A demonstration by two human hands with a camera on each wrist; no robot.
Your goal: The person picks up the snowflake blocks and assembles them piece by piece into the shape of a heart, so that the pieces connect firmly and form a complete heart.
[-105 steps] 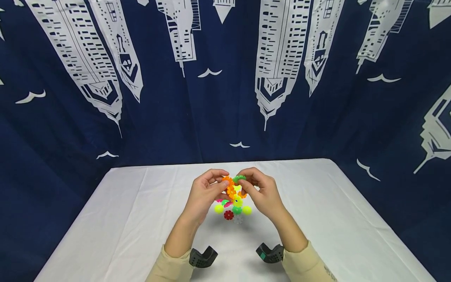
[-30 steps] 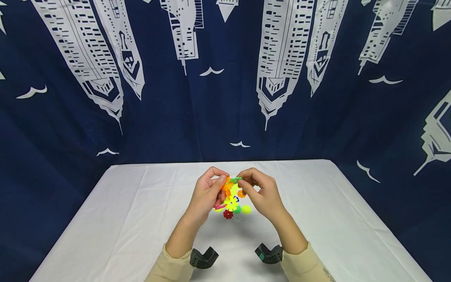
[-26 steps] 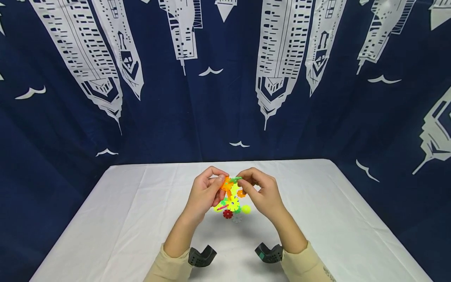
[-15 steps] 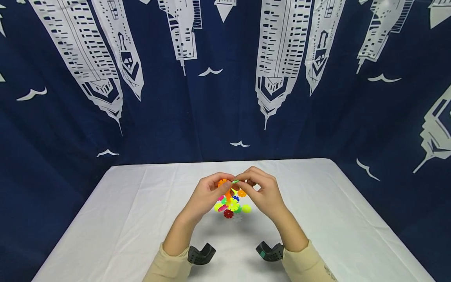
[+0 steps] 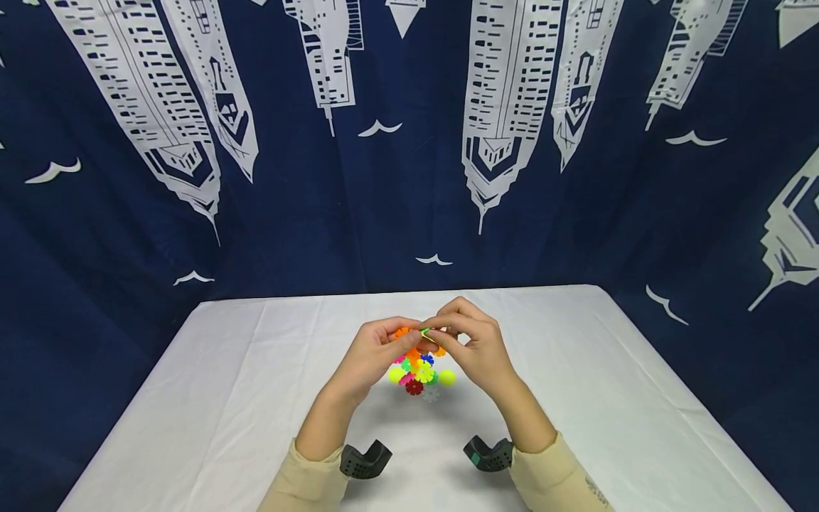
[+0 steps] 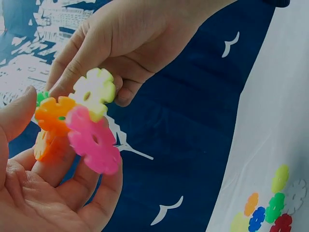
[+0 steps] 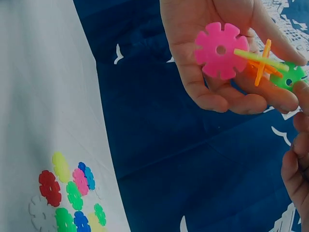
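Note:
My left hand holds a joined cluster of notched plastic flower discs above the table. In the left wrist view the cluster has a pink disc, orange discs and a pale yellow disc. The right hand pinches a green disc at the cluster's upper end, between thumb and index finger. Both hands' fingertips meet around that green disc in the head view. From the right wrist, the yellow and orange discs appear edge-on, crossing each other, beside the left palm.
Loose discs lie on the white-covered table below the hands, among them a red disc, a clear disc, a yellow disc and a blue disc. A navy curtain with white printed buildings hangs behind.
The left hand has shifted its fingers and turned the cluster, and its fingertips have come right up to the right hand's. The green disc has tilted to nearly edge-on in the head view.

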